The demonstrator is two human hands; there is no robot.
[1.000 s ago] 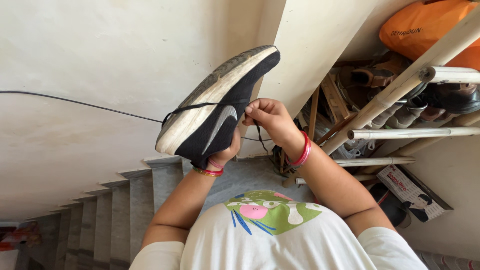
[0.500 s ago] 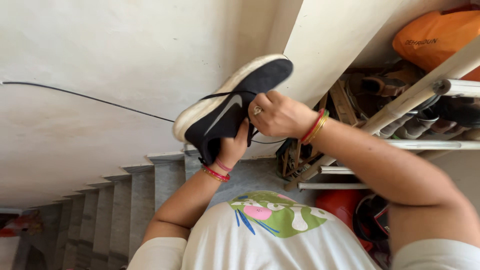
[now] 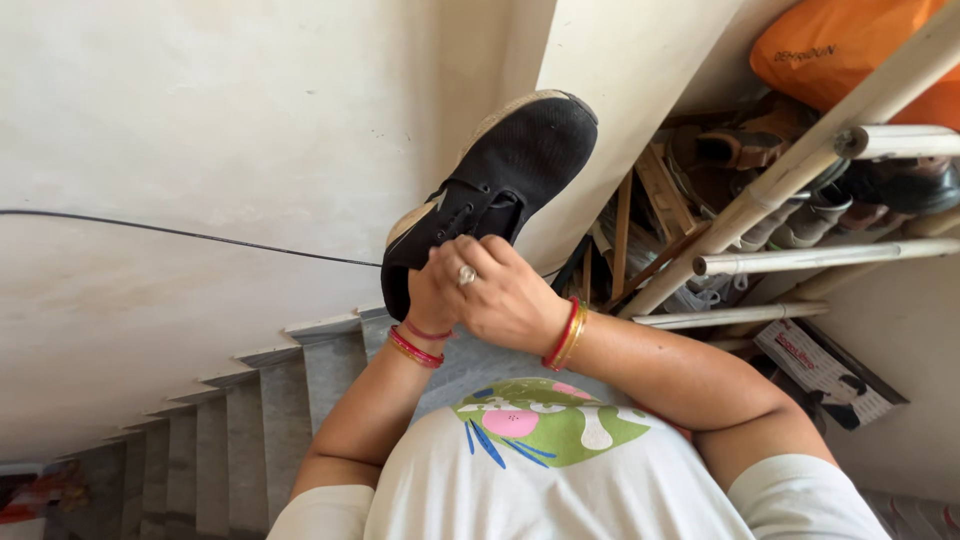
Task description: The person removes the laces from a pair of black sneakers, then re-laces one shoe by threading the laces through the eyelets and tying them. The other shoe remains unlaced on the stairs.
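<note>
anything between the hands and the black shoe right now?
Nothing visible. Both hands are already on the black shoe: the right hand lies over its heel end near the laces, and the left hand grips it from below, mostly hidden behind the right. The shoe rack stands apart to the right.

Blk mesh sneaker (image 3: 490,195), toe up, held aloft.

Both hands (image 3: 480,295) seemingly hold black shoe (image 3: 490,190).
</note>
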